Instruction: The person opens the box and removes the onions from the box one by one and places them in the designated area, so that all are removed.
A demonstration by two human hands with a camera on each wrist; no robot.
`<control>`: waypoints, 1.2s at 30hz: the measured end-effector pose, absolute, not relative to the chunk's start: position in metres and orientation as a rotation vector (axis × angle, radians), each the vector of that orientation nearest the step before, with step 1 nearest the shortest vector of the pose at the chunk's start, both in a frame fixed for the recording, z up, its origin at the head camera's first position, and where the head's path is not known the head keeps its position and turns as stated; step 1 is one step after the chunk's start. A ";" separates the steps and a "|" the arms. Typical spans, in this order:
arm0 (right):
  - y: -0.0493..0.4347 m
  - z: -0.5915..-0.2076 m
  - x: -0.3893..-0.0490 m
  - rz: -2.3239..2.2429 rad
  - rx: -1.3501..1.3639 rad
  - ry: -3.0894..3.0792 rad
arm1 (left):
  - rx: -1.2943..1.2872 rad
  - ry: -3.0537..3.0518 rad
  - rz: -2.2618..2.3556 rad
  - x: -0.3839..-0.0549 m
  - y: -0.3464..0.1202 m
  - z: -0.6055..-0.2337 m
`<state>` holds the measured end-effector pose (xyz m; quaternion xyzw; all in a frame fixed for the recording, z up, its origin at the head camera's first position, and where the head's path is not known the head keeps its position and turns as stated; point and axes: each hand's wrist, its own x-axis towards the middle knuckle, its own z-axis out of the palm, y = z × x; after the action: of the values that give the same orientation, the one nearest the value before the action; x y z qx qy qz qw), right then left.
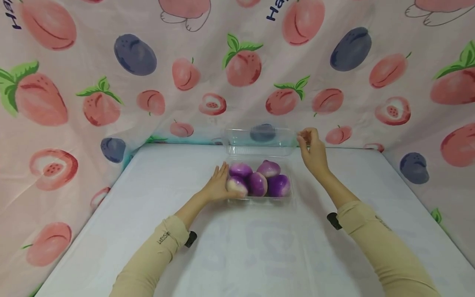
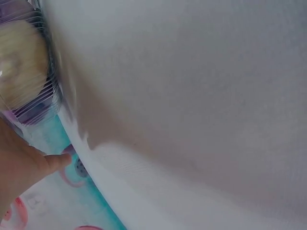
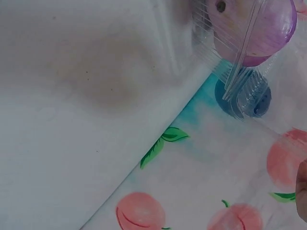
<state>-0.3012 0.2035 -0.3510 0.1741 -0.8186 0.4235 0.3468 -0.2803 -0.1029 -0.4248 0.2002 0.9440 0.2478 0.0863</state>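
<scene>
A clear plastic clamshell box (image 1: 259, 199) sits on the white table with its lid (image 1: 241, 149) raised behind it. Inside lie several glossy purple-and-white turnips (image 1: 257, 184), seen close up as a pale turnip (image 2: 21, 64) in the left wrist view and a purple one (image 3: 254, 24) in the right. My left hand (image 1: 218, 185) rests against the box's left side, fingers extended and thumb along the front corner. My right hand (image 1: 314, 154) pinches the lid's right edge between thumb and curled fingers. In the right wrist view only a sliver of that hand (image 3: 301, 191) shows.
A white cloth (image 1: 178, 251) covers the table. Fruit-printed fabric (image 1: 219, 70) hangs at the back and both sides, close behind the raised lid. Dark wrist devices (image 1: 335, 221) show at both sleeves.
</scene>
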 end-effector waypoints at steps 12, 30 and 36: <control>0.204 -0.357 -0.319 0.998 0.362 -2.221 | 0.601 2.759 0.760 -0.267 -0.101 -0.422; 0.200 -0.379 -0.346 1.028 0.287 -2.434 | 0.550 2.825 0.673 -0.250 -0.097 -0.421; 0.202 -0.385 -0.346 1.078 0.293 -2.547 | 0.539 2.850 0.644 -0.242 -0.096 -0.423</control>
<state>-0.3464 0.2017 -0.3848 0.1035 -0.9010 0.3813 0.1794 -0.2424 -0.0958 -0.4229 0.1806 0.9558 0.2161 0.0849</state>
